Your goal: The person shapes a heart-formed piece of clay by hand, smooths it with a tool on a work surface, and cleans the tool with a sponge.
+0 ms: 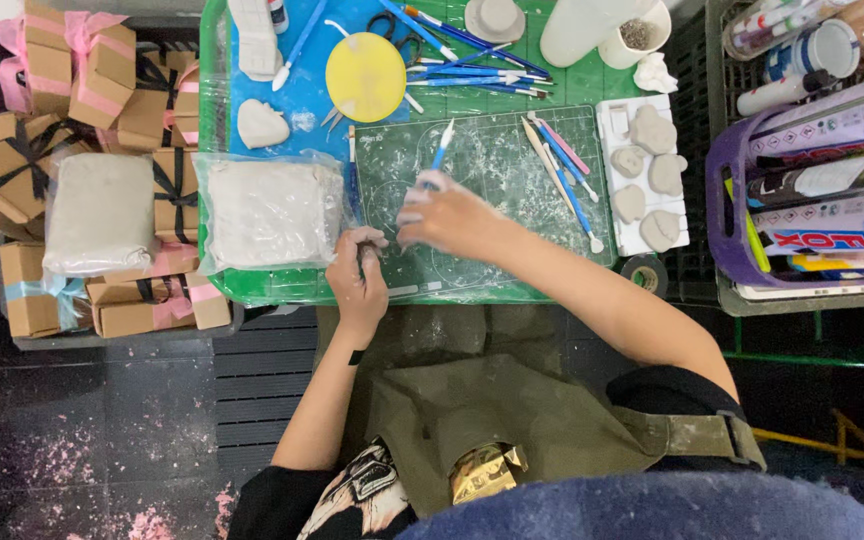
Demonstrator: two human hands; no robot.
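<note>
We are in the shaping stage, as we judge it: our left hand (357,272) is curled shut around a small grey lump of clay (367,248), pinched between thumb and fingertips at the near edge of the green cutting mat (512,160). Just to the right of that pinch, our right hand (447,218) hovers with fingers loosely bent around the blue-handled modelling tool (441,148), whose white tip points away from us; how firmly the fingers close on it we cannot tell, since the hand hides the shaft. To the left of the pinch lies a bagged slab of clay (270,212), and well off to the right of the tool hand a white tray (617,118) carries several finished grey clay shapes (652,130). The next move, we think, calls for a steady left-hand pinch, turning the lump so its face meets the tool, and a light touch from the right so the soft piece is not squashed.
</note>
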